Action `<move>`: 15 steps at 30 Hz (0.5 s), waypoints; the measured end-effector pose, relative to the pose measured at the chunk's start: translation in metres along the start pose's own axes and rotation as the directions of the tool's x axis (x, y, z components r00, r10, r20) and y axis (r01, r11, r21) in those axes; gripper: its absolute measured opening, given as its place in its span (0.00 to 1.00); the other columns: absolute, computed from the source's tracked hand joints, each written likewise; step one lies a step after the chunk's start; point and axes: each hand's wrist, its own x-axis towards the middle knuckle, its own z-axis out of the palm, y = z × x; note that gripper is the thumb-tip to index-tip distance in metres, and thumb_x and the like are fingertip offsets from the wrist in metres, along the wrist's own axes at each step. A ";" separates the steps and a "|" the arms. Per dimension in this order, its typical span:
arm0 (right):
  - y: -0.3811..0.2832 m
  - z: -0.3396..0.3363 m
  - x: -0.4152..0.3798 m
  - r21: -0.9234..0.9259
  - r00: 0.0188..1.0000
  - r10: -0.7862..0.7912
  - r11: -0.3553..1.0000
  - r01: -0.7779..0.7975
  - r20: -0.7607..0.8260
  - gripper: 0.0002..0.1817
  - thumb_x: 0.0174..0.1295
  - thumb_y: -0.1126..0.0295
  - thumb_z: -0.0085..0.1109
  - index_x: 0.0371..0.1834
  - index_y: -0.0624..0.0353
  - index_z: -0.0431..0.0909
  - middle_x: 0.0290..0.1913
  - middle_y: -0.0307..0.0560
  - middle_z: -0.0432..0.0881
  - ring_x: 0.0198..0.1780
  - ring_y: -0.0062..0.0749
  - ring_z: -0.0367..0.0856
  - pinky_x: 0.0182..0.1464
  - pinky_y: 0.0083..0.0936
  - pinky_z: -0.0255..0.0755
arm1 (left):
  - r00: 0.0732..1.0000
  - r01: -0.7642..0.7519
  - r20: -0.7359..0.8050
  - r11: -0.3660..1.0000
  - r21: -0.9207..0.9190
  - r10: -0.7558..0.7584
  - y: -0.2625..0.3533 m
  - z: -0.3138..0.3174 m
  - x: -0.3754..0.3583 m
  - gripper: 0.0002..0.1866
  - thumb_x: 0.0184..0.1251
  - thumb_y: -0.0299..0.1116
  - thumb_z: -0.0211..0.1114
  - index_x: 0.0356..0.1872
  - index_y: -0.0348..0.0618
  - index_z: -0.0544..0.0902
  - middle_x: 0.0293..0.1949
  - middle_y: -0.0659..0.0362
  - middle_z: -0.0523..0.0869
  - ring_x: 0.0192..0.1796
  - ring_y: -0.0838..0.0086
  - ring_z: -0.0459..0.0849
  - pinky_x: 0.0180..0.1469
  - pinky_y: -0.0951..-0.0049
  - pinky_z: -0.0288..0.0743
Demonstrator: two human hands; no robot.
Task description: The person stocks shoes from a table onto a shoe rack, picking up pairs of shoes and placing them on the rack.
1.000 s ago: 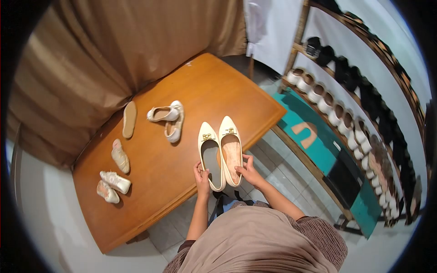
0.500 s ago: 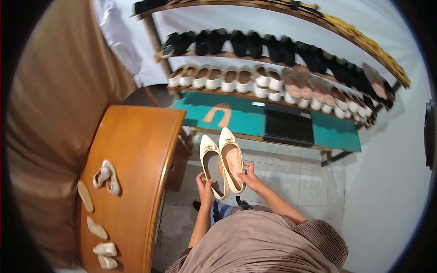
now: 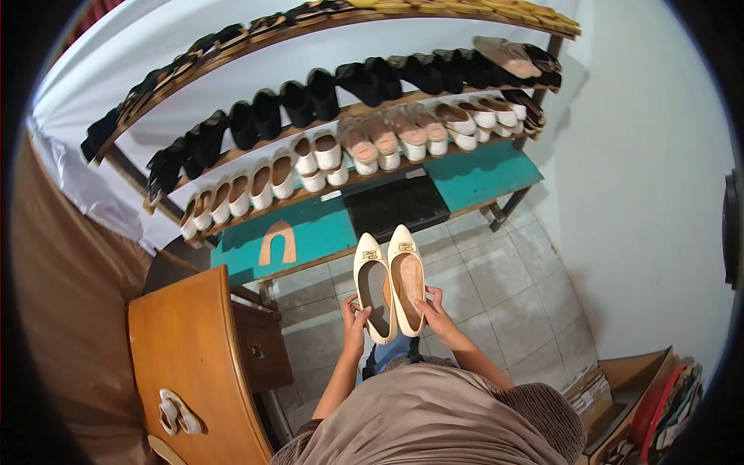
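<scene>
Side by side in front of me are two cream pointed flat shoes with gold buckles, toes pointing away. My left hand (image 3: 355,327) is closed on the left shoe (image 3: 375,288), whose inside looks dark grey. Closed on the right shoe (image 3: 406,282) is my right hand (image 3: 435,313), its thumb over the shoe's side; a tan insole shows inside. The two shoes touch along their inner sides, up off the floor.
A rack holds rows of black shoes (image 3: 297,103), white shoes (image 3: 260,187) and sandals. Below, a teal bench (image 3: 480,174) carries a U-shaped tan piece (image 3: 278,243) and a black panel (image 3: 396,203). An orange-brown wooden desk (image 3: 186,333) stands left; an open box (image 3: 628,387) sits lower right.
My view has swung to the right, bringing the box into sight and moving most of the desk's loose pieces out of it. Both hands keep hold of the shoes.
</scene>
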 end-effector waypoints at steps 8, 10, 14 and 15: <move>-0.017 -0.064 0.026 0.087 0.991 -0.035 0.995 0.046 -0.128 0.31 0.66 0.60 0.49 0.62 0.56 0.41 0.60 0.59 0.65 0.60 0.36 0.64 0.60 0.31 0.60 | 0.985 0.008 0.174 0.997 0.074 -0.020 -0.007 0.073 0.064 0.24 0.59 0.33 0.58 0.55 0.41 0.63 0.32 0.62 0.67 0.34 0.79 0.69 0.36 0.80 0.64; -0.033 -0.084 0.039 0.082 0.987 -0.050 0.995 0.064 -0.154 0.31 0.66 0.60 0.49 0.62 0.56 0.41 0.61 0.59 0.64 0.61 0.36 0.64 0.60 0.31 0.60 | 0.979 -0.056 0.199 0.995 0.082 0.039 -0.005 0.100 0.084 0.24 0.58 0.37 0.57 0.56 0.45 0.63 0.31 0.66 0.68 0.30 0.84 0.67 0.27 0.83 0.57; -0.070 -0.128 0.073 0.093 0.970 -0.172 0.977 0.189 -0.172 0.29 0.66 0.64 0.48 0.62 0.56 0.41 0.61 0.60 0.63 0.62 0.37 0.62 0.61 0.32 0.58 | 0.965 -0.094 0.249 0.995 0.036 0.083 0.000 0.158 0.134 0.23 0.60 0.30 0.57 0.55 0.40 0.63 0.33 0.62 0.68 0.35 0.79 0.70 0.37 0.79 0.66; -0.083 -0.142 0.082 0.070 0.963 -0.214 0.971 0.228 -0.164 0.29 0.66 0.66 0.47 0.62 0.56 0.41 0.61 0.60 0.63 0.62 0.37 0.62 0.62 0.32 0.58 | 0.962 -0.097 0.260 0.995 0.027 0.087 0.015 0.177 0.140 0.23 0.60 0.29 0.57 0.55 0.40 0.62 0.34 0.62 0.68 0.34 0.80 0.70 0.36 0.80 0.66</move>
